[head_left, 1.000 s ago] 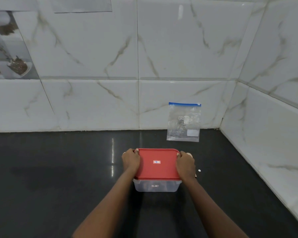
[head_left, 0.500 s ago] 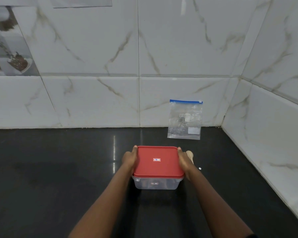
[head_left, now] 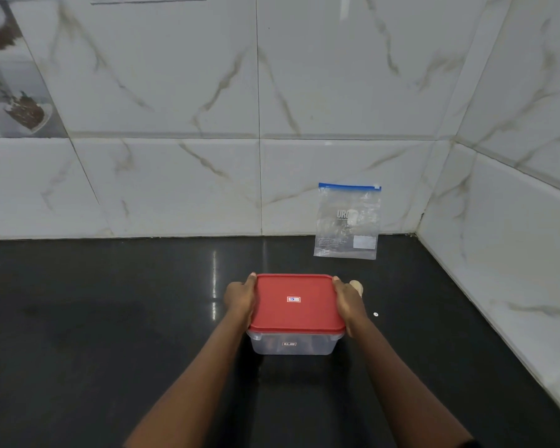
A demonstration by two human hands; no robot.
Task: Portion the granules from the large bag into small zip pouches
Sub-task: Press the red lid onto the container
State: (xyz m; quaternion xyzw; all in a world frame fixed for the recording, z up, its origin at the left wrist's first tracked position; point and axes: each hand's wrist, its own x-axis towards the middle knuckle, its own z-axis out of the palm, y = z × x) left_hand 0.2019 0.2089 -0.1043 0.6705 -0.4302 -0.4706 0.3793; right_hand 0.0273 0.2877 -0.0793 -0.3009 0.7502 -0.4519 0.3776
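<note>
A clear plastic container (head_left: 293,345) with a red lid (head_left: 296,303) stands on the black counter (head_left: 110,334). My left hand (head_left: 240,299) grips its left side and my right hand (head_left: 348,302) grips its right side, fingers curled over the lid's edges. A clear zip bag (head_left: 347,221) with a blue seal strip leans upright against the back wall tiles, behind and to the right of the container. Whatever the container holds is hidden under the lid.
A pale rounded object (head_left: 358,287) peeks out behind my right hand. A tiny white speck (head_left: 375,314) lies on the counter to the right. Tiled walls close the back and right sides, meeting in a corner (head_left: 416,234).
Both hands have slid from the lid's top corners down along its sides. The container looks slightly lower in view; the bag has not moved.
</note>
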